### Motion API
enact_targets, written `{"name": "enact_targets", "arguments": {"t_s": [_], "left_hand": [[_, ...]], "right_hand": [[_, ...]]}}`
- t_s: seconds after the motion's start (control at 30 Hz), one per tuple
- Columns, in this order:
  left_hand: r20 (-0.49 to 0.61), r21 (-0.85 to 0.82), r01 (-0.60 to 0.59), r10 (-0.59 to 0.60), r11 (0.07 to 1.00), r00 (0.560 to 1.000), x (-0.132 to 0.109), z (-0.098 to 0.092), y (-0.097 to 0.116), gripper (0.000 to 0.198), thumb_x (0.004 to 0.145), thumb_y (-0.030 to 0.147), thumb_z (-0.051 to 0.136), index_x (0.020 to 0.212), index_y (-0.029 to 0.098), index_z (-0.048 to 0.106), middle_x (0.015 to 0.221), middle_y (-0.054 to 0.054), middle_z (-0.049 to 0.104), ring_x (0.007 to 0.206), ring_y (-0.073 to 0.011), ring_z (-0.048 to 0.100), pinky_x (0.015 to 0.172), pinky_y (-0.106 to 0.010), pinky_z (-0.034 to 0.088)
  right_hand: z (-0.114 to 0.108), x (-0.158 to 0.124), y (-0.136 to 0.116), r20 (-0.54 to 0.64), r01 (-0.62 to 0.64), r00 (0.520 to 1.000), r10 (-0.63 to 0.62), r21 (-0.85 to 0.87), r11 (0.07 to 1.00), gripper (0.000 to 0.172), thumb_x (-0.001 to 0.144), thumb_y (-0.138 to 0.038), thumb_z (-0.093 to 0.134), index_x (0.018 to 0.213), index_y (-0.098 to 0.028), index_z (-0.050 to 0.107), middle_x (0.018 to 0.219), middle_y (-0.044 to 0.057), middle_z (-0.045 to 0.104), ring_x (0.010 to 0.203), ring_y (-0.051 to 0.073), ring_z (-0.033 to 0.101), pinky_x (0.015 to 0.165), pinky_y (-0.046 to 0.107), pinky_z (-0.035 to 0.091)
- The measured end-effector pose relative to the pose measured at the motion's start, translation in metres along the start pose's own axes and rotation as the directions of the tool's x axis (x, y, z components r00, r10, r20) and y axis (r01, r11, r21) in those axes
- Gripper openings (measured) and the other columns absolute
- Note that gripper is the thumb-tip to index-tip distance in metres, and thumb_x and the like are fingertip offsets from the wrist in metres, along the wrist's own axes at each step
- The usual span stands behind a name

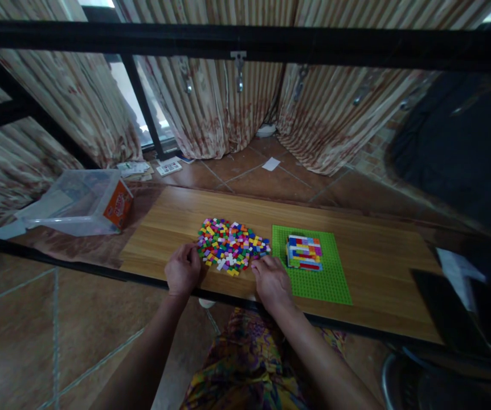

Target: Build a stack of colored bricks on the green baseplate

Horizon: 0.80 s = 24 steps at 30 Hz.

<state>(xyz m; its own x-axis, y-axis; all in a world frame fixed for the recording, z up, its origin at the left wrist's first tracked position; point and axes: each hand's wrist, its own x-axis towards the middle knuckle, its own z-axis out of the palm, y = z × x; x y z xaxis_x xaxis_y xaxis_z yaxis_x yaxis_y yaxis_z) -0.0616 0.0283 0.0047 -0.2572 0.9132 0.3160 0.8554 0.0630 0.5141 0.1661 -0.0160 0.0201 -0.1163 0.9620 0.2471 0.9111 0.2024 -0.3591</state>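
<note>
A heap of small toy bricks in many colours is spread over the wooden tabletop. My left hand is at the heap's left edge with its fingers curled in; what they hold, if anything, is hidden. At the lower right of the heap is my right hand, its fingers bent and closed together over the edge bricks, and I cannot make out what is in them. Just right of that hand lies a green baseplate. On it stands a low block built of bricks in rows of mixed colours.
The wooden tabletop has a dark front edge. A clear plastic box with an orange label lies at the left. A black metal bar crosses above, in front of striped curtains. A dark flat object is at the right end.
</note>
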Motion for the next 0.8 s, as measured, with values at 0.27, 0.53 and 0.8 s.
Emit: {"name": "enact_targets", "arguments": {"t_s": [0.27,0.53,0.8], "left_hand": [[0.001,-0.017,-0.007,0.007,1.0,1.0,-0.001,-0.001,0.002,0.021,0.086,0.027,0.049,0.09,0.022,0.069,0.09,-0.003,0.072,0.084,-0.0157,0.065,0.072,-0.024,0.045],[0.029,-0.01,0.011,-0.01,1.0,1.0,-0.001,-0.002,0.002,0.022,0.087,0.029,0.049,0.092,0.022,0.069,0.088,-0.004,0.072,0.082,-0.016,0.065,0.071,-0.025,0.044],[0.02,-0.006,0.02,-0.02,1.0,1.0,-0.001,-0.002,0.002,0.023,0.088,0.03,0.048,0.092,0.022,0.069,0.089,-0.004,0.072,0.085,-0.017,0.065,0.073,-0.025,0.044]], "right_hand": [[0.005,-0.005,0.003,-0.014,0.032,0.999,-0.033,-0.073,0.997,0.025,0.094,-0.016,0.045,0.083,-0.021,0.066,0.083,0.005,0.061,0.082,0.02,0.052,0.072,0.03,0.039],[0.016,-0.01,0.005,-0.098,0.02,0.995,-0.019,0.013,1.0,0.029,0.095,-0.016,0.04,0.083,-0.02,0.066,0.082,0.006,0.062,0.081,0.019,0.056,0.073,0.028,0.042],[0.011,-0.005,-0.001,-0.18,-0.027,0.981,0.067,0.217,0.976,0.026,0.096,-0.021,0.04,0.093,-0.019,0.066,0.09,0.007,0.068,0.085,0.018,0.063,0.078,0.029,0.047]]}}
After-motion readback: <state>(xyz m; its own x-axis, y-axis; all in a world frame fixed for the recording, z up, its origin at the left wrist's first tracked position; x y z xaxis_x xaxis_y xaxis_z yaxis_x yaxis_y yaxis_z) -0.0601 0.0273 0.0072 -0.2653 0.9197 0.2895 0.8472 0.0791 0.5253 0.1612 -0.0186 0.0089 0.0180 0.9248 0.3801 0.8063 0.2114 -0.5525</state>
